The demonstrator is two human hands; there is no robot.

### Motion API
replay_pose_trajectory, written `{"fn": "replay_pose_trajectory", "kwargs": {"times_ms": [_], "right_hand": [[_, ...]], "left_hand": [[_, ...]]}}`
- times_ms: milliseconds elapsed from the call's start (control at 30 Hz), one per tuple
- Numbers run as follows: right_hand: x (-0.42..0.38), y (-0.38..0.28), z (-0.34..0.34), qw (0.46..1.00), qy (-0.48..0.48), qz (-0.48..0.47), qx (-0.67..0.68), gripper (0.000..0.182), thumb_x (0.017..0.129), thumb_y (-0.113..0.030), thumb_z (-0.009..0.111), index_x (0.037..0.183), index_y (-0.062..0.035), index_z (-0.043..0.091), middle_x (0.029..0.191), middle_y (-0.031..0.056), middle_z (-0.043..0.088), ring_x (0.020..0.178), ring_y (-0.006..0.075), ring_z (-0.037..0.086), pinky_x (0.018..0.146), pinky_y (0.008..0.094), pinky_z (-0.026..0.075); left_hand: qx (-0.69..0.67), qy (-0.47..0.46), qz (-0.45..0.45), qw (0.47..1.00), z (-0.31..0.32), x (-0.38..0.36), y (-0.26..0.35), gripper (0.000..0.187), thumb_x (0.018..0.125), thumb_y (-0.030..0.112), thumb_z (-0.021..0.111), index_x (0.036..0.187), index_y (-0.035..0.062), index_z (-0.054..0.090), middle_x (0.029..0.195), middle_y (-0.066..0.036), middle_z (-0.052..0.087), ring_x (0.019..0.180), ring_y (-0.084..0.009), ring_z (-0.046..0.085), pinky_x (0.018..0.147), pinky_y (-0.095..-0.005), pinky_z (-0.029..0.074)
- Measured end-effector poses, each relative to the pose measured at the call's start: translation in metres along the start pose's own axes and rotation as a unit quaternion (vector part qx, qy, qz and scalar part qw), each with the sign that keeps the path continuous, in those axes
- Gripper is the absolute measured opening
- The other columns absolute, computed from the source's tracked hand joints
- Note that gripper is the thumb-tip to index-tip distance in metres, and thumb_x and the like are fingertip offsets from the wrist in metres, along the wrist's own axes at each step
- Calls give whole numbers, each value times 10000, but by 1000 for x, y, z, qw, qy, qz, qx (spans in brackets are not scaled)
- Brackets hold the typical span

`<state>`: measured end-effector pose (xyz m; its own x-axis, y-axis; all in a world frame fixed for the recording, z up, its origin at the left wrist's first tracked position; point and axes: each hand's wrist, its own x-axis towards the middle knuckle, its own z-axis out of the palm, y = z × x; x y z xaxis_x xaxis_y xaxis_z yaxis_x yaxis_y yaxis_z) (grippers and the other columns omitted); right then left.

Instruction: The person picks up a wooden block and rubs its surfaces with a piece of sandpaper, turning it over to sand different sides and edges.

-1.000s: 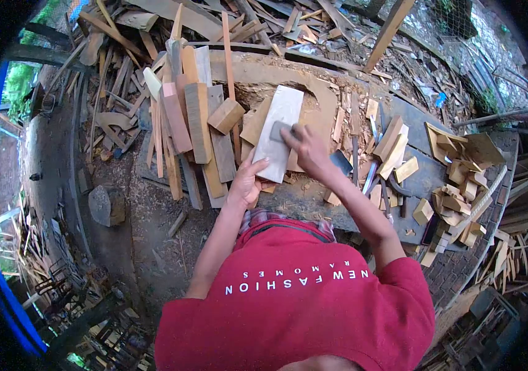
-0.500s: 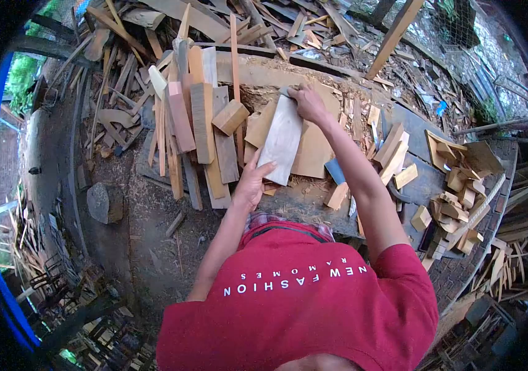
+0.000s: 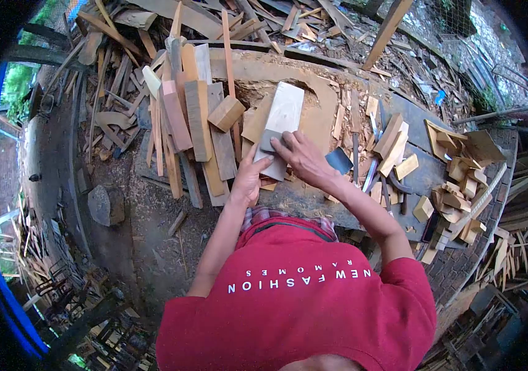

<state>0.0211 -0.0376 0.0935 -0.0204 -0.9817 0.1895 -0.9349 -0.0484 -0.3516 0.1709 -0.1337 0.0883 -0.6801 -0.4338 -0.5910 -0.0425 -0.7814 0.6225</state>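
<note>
A pale, flat wooden board (image 3: 287, 104) lies tilted over brown boards on the workbench. My left hand (image 3: 250, 176) grips its near end, thumb on top. Across the board's near half, my right hand (image 3: 301, 154) presses a small grey piece (image 3: 268, 140), perhaps sandpaper, against the surface with its fingertips. A flat brown board (image 3: 319, 114) shows beneath and to the right. Near my right wrist lies a dark blue-grey sheet (image 3: 339, 161).
Long wood strips (image 3: 199, 117) are stacked at the left of the bench, with a short block (image 3: 227, 114) on them. Cut blocks (image 3: 458, 185) are heaped at the right. Hand tools (image 3: 387, 188) lie between. A round stump (image 3: 105, 205) stands on the ground.
My right hand has slid from the board's far end down to its near half with the grey piece. More of the blue-grey sheet shows. My left hand still holds the near end.
</note>
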Motion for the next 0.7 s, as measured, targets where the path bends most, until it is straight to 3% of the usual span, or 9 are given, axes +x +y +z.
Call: {"fn": "replay_pose_trajectory", "kwargs": {"times_ms": [133,300,367,467,600,633,700], "right_hand": [[25,27,18,999,29,-22,-16,417,789,-103,502,1191,8,512,986,133,503,899,267,492,763,349,435],[77,94,47,998,41,46,-22,291,787,-94,506,1063,-45,582,954,149,559,889,303,548,723,411,481],[92,118,55,993,-16,114,-36,216,796,-101,497,968,-46,615,957,169,588,906,332,568,729,426,496],[104,148,71,986,-34,141,-83,194,798,-90,481,919,-40,624,968,180,596,920,351,569,753,424,496],[101,146,69,981,-38,187,-29,278,760,-34,485,1008,-44,612,967,202,563,897,376,557,795,433,461],[97,137,63,981,-39,188,-30,278,760,-34,485,1008,-44,612,967,202,563,897,376,557,795,433,461],[80,111,50,992,1,128,12,326,760,-37,503,1072,-53,595,953,172,558,910,349,552,779,423,465]], "left_hand": [[17,16,-40,999,8,-6,12,586,832,26,587,1365,28,345,1176,-86,556,1072,-180,560,879,-336,491],[33,-8,7,999,-2,3,-3,595,822,21,589,1363,1,341,1210,-95,543,1105,-177,538,939,-322,439],[37,-4,20,999,-4,4,-5,613,813,10,591,1364,-27,325,1235,-101,532,1122,-179,525,982,-310,388],[33,-6,26,999,-8,7,-8,638,810,15,602,1374,-29,307,1242,-105,526,1125,-177,522,971,-311,400],[48,-6,26,999,-8,5,-9,651,822,22,590,1393,-15,280,1256,-111,517,1138,-179,512,971,-310,399],[53,-4,37,998,-7,5,-10,636,828,31,586,1390,3,289,1238,-109,528,1110,-183,534,933,-323,438],[56,-4,44,997,-4,5,-9,622,834,40,581,1387,21,298,1220,-106,539,1082,-188,557,894,-335,478]]}}
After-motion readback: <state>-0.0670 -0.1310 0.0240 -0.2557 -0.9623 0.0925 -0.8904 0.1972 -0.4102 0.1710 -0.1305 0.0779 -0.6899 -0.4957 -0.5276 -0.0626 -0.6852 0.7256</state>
